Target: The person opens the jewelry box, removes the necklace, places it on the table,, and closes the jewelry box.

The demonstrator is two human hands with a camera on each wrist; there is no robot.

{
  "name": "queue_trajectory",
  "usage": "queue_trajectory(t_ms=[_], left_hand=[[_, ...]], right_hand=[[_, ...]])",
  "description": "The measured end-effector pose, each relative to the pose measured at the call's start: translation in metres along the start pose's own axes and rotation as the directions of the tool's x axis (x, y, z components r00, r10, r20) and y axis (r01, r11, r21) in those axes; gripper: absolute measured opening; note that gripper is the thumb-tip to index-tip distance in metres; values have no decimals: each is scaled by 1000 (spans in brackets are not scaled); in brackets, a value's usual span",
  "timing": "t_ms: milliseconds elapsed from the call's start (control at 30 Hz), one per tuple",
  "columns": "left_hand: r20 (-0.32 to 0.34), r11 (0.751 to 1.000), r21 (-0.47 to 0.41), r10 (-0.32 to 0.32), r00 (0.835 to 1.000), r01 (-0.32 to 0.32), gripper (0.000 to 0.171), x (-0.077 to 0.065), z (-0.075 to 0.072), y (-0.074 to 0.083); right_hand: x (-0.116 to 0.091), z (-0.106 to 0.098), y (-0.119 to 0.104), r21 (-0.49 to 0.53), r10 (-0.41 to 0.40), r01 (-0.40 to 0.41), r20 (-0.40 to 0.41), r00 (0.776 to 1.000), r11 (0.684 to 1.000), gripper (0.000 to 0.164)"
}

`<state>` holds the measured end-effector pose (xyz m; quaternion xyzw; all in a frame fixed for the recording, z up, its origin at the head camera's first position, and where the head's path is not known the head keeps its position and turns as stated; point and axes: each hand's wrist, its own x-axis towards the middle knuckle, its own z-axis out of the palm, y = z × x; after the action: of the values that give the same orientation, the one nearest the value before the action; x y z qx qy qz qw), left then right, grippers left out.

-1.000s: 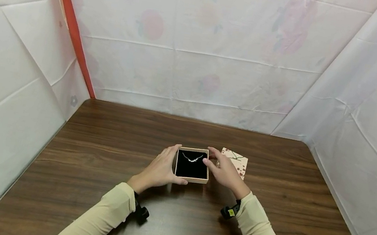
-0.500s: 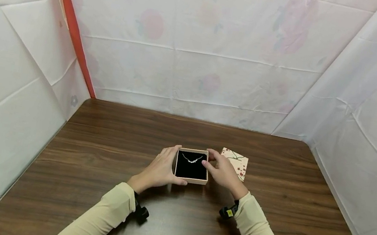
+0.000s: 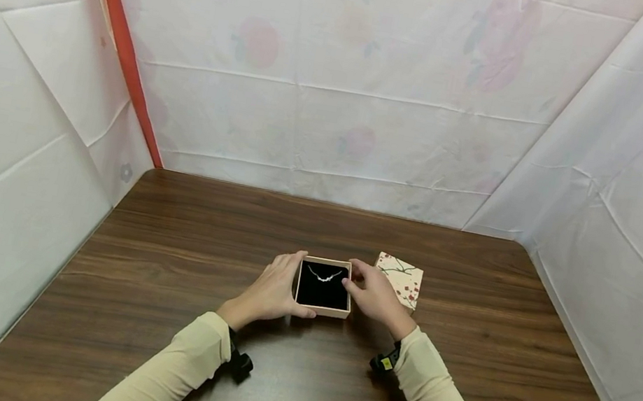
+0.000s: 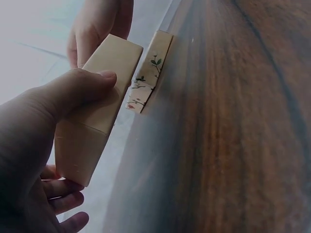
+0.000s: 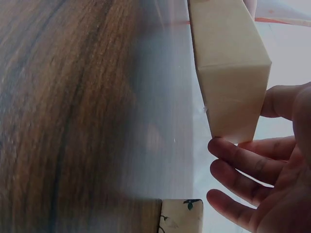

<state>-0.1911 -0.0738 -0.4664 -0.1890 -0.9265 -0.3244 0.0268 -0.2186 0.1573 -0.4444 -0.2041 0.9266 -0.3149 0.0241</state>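
Note:
My left hand (image 3: 271,286) holds an open jewelry box (image 3: 328,312) by its left side. In the left wrist view its thumb lies along the box's near wall (image 4: 109,60), with the other fingers round the far side. A silver necklace (image 3: 324,279) rests on the black pad (image 3: 321,296) inside. At the right side, my right hand (image 3: 379,298) pinches the box, thumb at the rim and fingers by the far corner. The right wrist view has the fingertips (image 5: 221,145) of that hand against the box's lower edge.
The box lid (image 3: 404,278), cream with a red blossom print, lies on the brown wooden table (image 3: 196,222) just beyond the right hand. White floral cloth (image 3: 342,76) hangs round the back and sides.
The box has shifted slightly toward the person, and the right hand has come with it, a little left and nearer. The left hand and the lid stay nearly in place.

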Motion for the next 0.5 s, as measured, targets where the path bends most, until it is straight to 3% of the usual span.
queue_trajectory(t_ms=[500], left_hand=[[62,997,44,-58,996,56,115,-1,4,-9]], right_hand=[[7,15,-3,-79,41,-39,30,999,996,49]])
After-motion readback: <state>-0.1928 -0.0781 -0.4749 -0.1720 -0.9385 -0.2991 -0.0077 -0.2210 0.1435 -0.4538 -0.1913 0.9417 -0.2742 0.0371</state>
